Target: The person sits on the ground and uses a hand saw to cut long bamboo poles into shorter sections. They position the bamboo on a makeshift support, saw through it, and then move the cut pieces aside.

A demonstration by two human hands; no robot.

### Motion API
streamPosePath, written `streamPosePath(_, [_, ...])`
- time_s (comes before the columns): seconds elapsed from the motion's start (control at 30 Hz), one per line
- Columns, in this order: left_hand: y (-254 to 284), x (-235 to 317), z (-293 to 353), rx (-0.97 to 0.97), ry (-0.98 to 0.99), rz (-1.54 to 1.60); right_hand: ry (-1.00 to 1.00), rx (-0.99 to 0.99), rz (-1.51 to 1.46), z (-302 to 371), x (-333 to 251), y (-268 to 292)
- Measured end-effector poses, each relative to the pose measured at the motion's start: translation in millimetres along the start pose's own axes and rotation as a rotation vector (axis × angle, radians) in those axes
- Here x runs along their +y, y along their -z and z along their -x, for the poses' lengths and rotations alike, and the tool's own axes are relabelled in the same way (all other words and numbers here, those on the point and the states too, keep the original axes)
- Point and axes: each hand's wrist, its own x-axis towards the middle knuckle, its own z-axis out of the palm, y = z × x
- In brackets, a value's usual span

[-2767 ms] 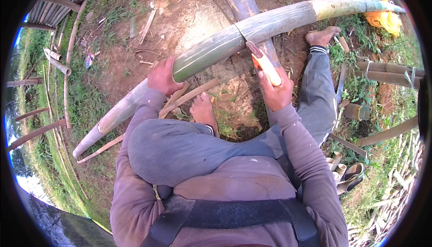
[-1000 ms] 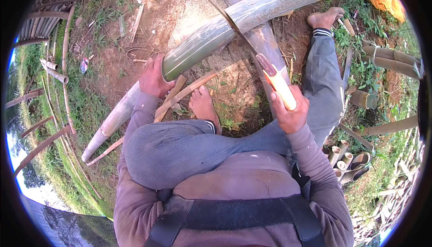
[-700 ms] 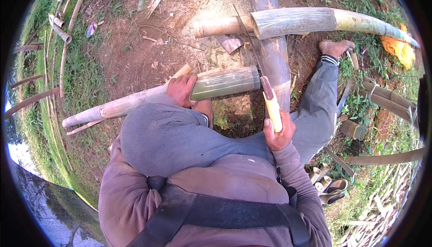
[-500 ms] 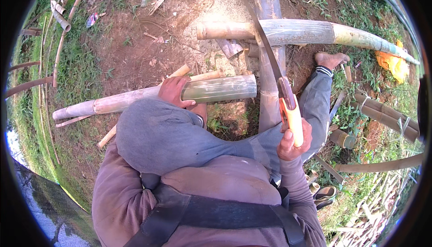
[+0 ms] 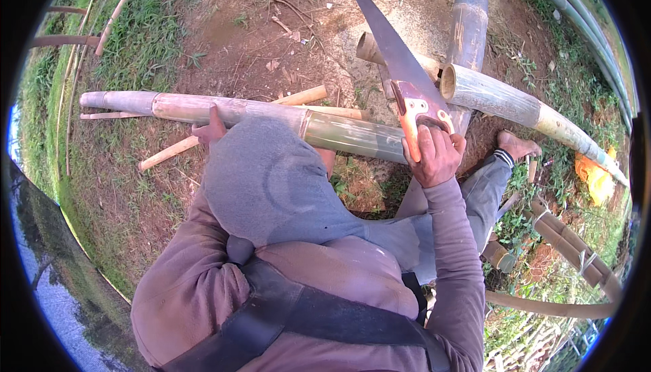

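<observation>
Bamboo everywhere: thick upright post (image 5: 466, 40) beyond, second cut pole (image 5: 515, 107) lying off to the right, thin split strips (image 5: 230, 124) on bare dirt, yellow bag (image 5: 593, 175) in grass. Raised grey knee (image 5: 264, 175) blocking most of left hand (image 5: 209, 130), resting on long bamboo pole (image 5: 258, 118); grip unclear. Right hand (image 5: 434, 155) clenched round handsaw (image 5: 400, 70) handle, blade lifted above the pole's cut end.

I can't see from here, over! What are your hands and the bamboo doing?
Right hand grips handsaw, blade raised. Left hand on near bamboo pole. Cut-off piece lies apart, over support log.
</observation>
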Motion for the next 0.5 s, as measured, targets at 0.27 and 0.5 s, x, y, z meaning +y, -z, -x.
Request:
streamPosePath(0.27, [-28.4,-8.9,-24.7,-0.233,0.275,0.617,-0.392,-0.228,0.14,-12.4,-25.1,-49.2])
streamPosePath(0.5, [-2.2,23.0,8.7,-0.283,0.356,0.738,-0.768,-0.244,-0.25,87.0,-40.0,-55.1])
